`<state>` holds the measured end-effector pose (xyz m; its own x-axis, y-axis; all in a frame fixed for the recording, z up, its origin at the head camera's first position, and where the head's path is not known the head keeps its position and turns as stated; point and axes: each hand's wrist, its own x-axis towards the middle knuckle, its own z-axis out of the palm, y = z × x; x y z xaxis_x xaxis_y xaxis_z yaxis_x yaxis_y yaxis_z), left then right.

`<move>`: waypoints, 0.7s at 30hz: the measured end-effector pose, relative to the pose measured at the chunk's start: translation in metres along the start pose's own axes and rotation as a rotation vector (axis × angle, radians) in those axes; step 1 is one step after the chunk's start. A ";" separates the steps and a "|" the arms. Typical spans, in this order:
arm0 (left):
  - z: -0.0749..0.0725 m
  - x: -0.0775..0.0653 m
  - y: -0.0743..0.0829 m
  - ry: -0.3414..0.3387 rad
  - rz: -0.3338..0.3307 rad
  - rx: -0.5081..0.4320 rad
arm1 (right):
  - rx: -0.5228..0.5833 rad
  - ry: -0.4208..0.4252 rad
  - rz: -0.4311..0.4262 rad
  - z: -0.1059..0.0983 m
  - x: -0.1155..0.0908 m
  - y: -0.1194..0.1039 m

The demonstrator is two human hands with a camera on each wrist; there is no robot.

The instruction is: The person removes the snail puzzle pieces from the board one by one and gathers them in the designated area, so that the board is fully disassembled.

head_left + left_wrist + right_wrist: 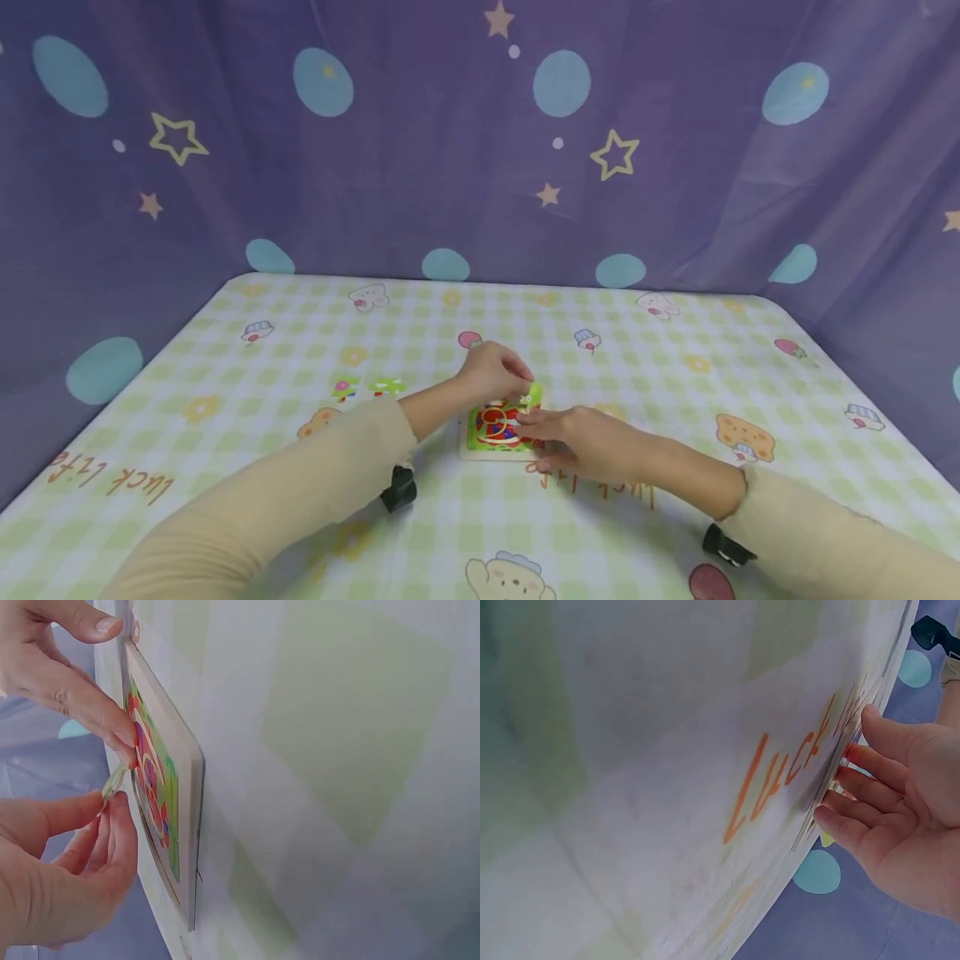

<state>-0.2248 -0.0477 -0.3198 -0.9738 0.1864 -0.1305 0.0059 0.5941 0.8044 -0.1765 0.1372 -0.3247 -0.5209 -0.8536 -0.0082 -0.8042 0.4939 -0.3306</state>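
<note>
My left hand pinches a small green puzzle piece between thumb and fingertips, held on edge at the far side of a wooden puzzle board. The board lies flat on the table and shows a red, blue and green picture, partly hidden by my hands. From the right, my right hand reaches over the board with fingers extended. Its fingertips rest on the picture, close to the green piece. In the right wrist view the fingers of this hand lie along the board's edge.
Two loose puzzle pieces lie left of the board: one with a pink flower, one mostly green. A checked green and white cloth covers the table. Behind it hangs a purple curtain.
</note>
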 end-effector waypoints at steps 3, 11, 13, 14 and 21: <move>0.000 0.001 0.001 0.005 -0.031 -0.061 | -0.006 0.001 0.005 -0.001 0.001 0.001; -0.006 0.003 -0.003 0.070 -0.056 -0.098 | -0.017 0.005 0.007 -0.003 0.000 0.000; -0.009 0.003 -0.004 0.075 -0.056 -0.093 | -0.019 0.007 0.009 -0.002 -0.001 0.001; -0.010 0.004 -0.006 0.076 -0.057 -0.088 | -0.019 0.006 0.011 -0.002 0.000 0.001; -0.026 0.002 -0.018 0.074 -0.100 -0.125 | 0.003 0.014 0.010 0.000 0.001 0.003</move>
<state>-0.2325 -0.0786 -0.3197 -0.9821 0.0706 -0.1745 -0.1159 0.5041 0.8558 -0.1790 0.1380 -0.3254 -0.5326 -0.8464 0.0020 -0.7982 0.5015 -0.3338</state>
